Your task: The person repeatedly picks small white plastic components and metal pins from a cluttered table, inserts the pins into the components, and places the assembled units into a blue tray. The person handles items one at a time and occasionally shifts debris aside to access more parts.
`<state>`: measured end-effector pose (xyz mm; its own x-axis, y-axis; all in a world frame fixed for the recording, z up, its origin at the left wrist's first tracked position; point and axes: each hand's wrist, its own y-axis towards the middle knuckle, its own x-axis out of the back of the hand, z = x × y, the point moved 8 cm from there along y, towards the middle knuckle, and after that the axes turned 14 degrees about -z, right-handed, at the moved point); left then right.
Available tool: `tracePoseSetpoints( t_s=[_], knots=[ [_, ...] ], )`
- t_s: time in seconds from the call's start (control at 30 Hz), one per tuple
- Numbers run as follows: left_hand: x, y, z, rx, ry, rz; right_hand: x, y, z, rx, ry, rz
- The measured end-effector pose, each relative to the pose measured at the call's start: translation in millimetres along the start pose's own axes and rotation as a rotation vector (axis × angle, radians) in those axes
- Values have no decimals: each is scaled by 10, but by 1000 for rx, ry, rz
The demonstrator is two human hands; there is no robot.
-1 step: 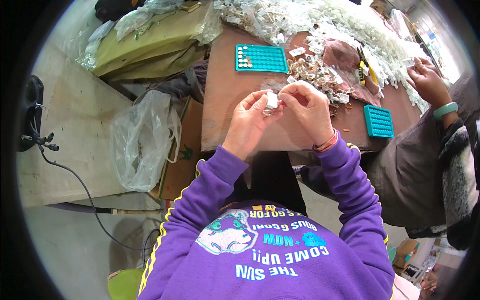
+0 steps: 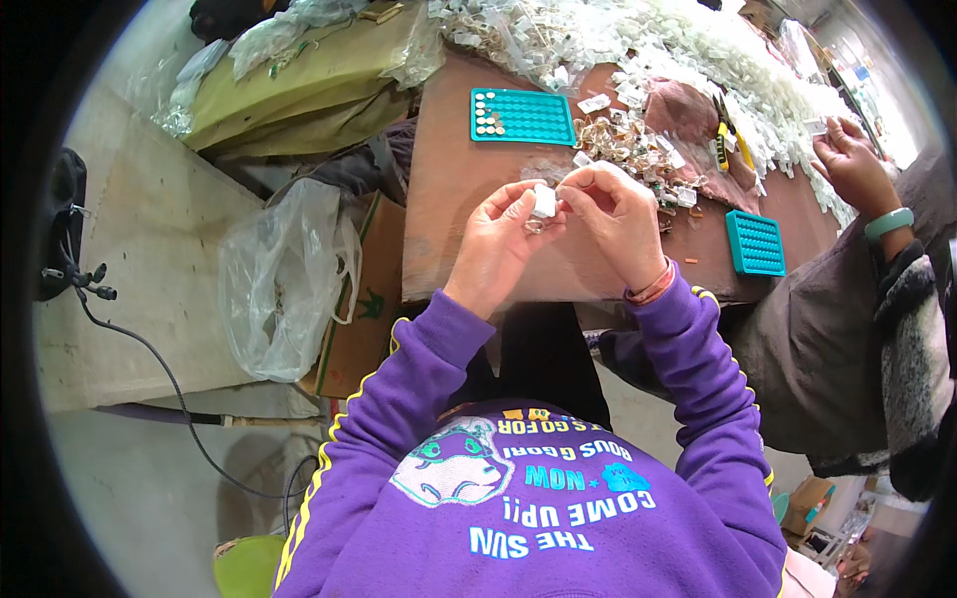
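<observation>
In front of me, over the near edge of the table, my left hand (image 2: 496, 244) pinches a small white plastic piece (image 2: 543, 201) between thumb and fingers. A thin looped wire or strand (image 2: 535, 226) hangs just below it, by the same fingers. My right hand (image 2: 620, 216) is closed right beside the piece, thumb and index finger pressed together near its right side. What those right fingertips hold, if anything, is too small to make out. Beyond my hands lies a heap of small wired parts with white pieces (image 2: 638, 149).
A teal tray (image 2: 543, 117) with several round buttonlike discs lies farther back; another teal tray (image 2: 755, 242) sits right. Yellow-and-black pliers (image 2: 722, 140) rest on a reddish cloth (image 2: 678, 108). White pieces (image 2: 698, 50) pile up behind. A co-worker's hand (image 2: 855, 167) is at right.
</observation>
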<state>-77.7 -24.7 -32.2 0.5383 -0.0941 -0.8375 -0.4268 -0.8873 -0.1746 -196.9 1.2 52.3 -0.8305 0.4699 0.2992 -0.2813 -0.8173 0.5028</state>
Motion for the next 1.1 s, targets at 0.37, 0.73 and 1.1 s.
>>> tracePoseSetpoints(
  t_s=[0.37,0.73,1.1],
  knots=[
    [-28,-1,22,33,35,22,40,-41,64,59,-28,-38],
    [5,11,68,23,93,-31,9,-142,258,307,-200,-76],
    [-33,-48,40,31,118,16,1,-186,272,246,-188,-57]
  ],
)
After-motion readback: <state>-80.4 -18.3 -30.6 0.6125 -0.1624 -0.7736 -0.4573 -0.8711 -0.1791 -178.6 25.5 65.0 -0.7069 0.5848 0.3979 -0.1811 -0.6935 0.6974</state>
